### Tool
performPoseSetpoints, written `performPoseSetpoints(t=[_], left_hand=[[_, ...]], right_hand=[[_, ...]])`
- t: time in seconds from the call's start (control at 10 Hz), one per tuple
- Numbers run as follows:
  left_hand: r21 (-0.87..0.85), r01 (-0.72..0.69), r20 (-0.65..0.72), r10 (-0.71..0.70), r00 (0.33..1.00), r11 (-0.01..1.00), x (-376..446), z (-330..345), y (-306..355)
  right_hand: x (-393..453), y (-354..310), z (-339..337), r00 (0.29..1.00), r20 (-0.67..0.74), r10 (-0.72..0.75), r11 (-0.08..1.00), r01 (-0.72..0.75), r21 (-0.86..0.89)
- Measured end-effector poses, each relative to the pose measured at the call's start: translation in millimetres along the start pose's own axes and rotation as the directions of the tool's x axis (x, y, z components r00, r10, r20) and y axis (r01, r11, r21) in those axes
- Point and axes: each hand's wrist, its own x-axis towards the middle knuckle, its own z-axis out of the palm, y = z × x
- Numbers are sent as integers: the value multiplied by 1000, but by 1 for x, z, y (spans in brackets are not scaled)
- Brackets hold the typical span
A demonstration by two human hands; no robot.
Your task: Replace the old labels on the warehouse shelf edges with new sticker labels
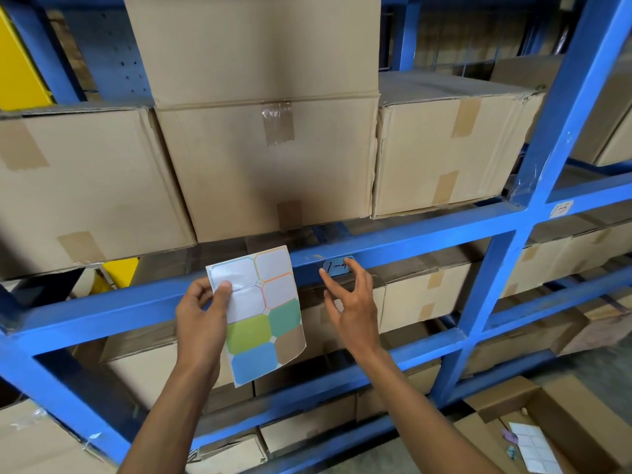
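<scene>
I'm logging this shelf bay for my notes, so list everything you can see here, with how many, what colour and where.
Shelf rack: one, blue, beams and uprights across the whole view.
Cardboard boxes: many, brown, on every shelf level, one stacked on top at centre.
Sticker sheet: one, white backing with green, teal, blue and brown stickers left, in front of the middle beam.
Blue label: one, handwritten, on the middle beam.
White label: one, handwritten, on the beam at right.
Open box: one, brown, on the floor at bottom right, with another sticker sheet inside.
Yellow panel: one, top left.
Left hand: grip on the sticker sheet.
Right hand: fingers spread, at the blue label.
</scene>
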Motion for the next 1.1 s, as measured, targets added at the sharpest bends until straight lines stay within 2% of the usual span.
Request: performPoseSetpoints(t=[0.1, 0.3, 0.5, 0.7, 1.0, 1.1], left_hand=[[-5, -6, 13, 6, 1000, 1000, -4, 5, 1], [-11, -8, 23, 8, 1000, 1000, -12, 12, 2], [-4, -14, 31, 14, 999, 1000, -17, 16, 3], [3, -8, 57, 8, 998, 1000, -24, 25, 3], [-24, -21, 130, 24, 991, 999, -29, 23, 2], [-28, 4, 165, 1, 986, 1000, -35, 23, 6]], right_hand=[[-1, 10, -9, 994, 87, -71, 993, 79, -88], [-4, 16, -16, 970, 243, -13, 991, 45, -127], [-5, 14, -18, 949, 315, -7, 983, 64, -170], [2, 20, -27, 914, 406, -25, 933, 167, -318], [5, 33, -43, 862, 505, -42, 920, 230, -317], [7, 29, -49, 871, 489, -49, 929, 219, -298]])
